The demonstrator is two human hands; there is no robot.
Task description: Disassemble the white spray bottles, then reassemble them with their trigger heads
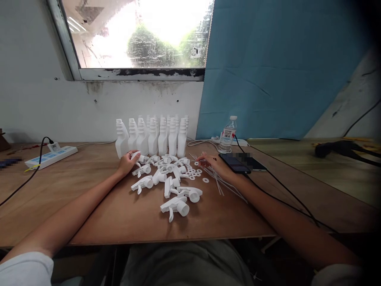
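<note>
- Head view, left hand (127, 162): fingers curled around one white spray head (136, 155), gripping it just in front of the bottles.
- Right hand (210, 160): fingertips lowered and bent beside a small white washer (196, 163); whether they pinch it or only touch it, I cannot tell.
- Below and left of the right grip, more washers (194, 173) lie in a loose cluster, with a single ring (205, 180) apart, nearer the person.
- Under and just beside the right hand, thin white tubes (219, 185) fan out across the table (214, 222), some reaching along the forearm.
- Between the two grips and toward the person, loose trigger heads (175, 205) lie scattered, their nozzles pointing various ways.
- Directly behind the left grip and to its right, white bottles (153, 139) stand upright in rows, capless.
- Right of the right grip, close to the wrist, lies a dark phone (234, 163); behind that hand stands a clear water bottle (228, 136).
- Well left of the left grip sits a power strip (51, 157) with a plug in it.
</note>
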